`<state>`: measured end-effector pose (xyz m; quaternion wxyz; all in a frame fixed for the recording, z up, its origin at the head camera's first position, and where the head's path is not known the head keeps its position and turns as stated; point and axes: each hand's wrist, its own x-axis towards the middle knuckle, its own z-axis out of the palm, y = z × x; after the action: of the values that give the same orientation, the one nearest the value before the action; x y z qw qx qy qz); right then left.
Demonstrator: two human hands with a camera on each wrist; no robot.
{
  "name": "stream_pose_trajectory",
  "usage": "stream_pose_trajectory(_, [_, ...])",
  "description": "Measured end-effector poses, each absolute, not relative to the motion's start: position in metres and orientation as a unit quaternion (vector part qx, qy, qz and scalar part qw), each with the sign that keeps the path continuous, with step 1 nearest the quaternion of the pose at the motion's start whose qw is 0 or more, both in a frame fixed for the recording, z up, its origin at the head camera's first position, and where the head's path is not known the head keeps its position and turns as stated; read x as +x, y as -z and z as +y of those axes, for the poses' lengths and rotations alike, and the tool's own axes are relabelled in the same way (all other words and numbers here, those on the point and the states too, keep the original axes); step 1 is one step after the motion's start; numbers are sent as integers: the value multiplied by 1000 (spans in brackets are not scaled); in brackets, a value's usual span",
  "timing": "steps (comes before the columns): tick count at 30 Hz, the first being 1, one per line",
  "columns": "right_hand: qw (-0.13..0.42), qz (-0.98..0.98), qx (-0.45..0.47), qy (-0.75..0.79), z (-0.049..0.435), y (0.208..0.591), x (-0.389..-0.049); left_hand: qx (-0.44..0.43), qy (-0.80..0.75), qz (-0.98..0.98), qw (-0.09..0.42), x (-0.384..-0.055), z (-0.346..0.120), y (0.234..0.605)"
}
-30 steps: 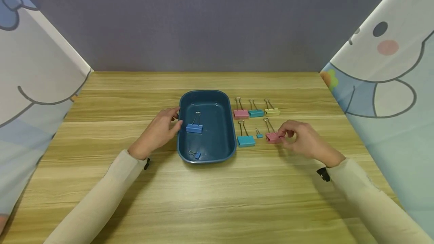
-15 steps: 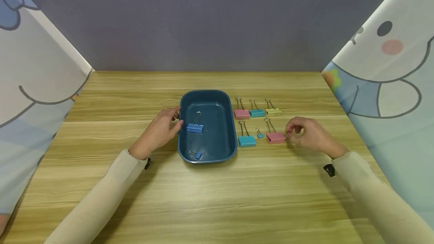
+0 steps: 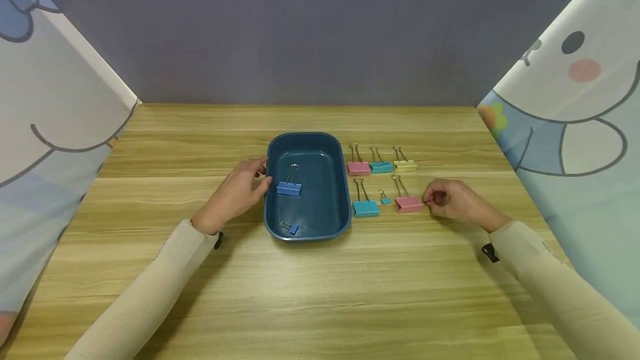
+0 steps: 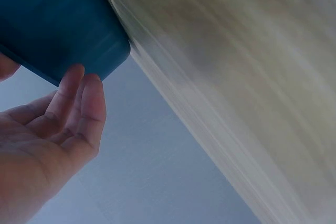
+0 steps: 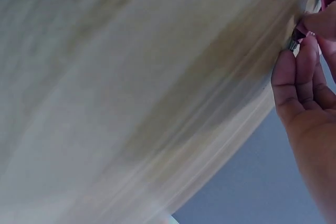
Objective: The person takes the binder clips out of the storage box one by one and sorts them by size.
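My left hand (image 3: pixel 242 188) rests at the left side of a dark blue tray (image 3: pixel 345 204), relaxed fingers against its outer wall (image 4: pixel 100 51) and thumb at the rim. Inside the tray lie a large blue binder clip (image 3: pixel 289 189) and a small blue binder clip (image 3: pixel 293 229). My right hand (image 3: pixel 455 201) is low over the table, right of a large pink binder clip (image 3: pixel 409 204). Its thumb and fingers pinch a small pink binder clip (image 5: pixel 300 33), mostly hidden by the fingertips.
Between tray and right hand lie a large turquoise clip (image 3: pixel 366 208) and a tiny turquoise clip (image 3: pixel 385 201). Behind them stand a pink clip (image 3: pixel 358 168), a turquoise clip (image 3: pixel 381 167) and a yellow clip (image 3: pixel 405 165). A grey panel (image 3: pixel 310 32) bounds the wooden table (image 3: pixel 320 299).
My right hand has drawn right, away from the large pink binder clip, then lowered slightly with the small clip beside it. My left hand stays at the tray.
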<state>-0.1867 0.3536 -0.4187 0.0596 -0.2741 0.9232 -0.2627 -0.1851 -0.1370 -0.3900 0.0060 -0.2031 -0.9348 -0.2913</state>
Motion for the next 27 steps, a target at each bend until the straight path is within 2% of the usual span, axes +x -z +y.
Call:
stream_pose_trajectory(9, [19,906,-334,259,351,402,-191,-199,287,-937,7,-185,-138,387])
stream_pose_trajectory(17, [-48,890,-372,258,312,370,-192,-198,288,-937,3,-184,-139,388])
stream_pose_trajectory(27, [-45,864,-425,268,261,356,-191,-198,287,-937,5,-183,-137,389])
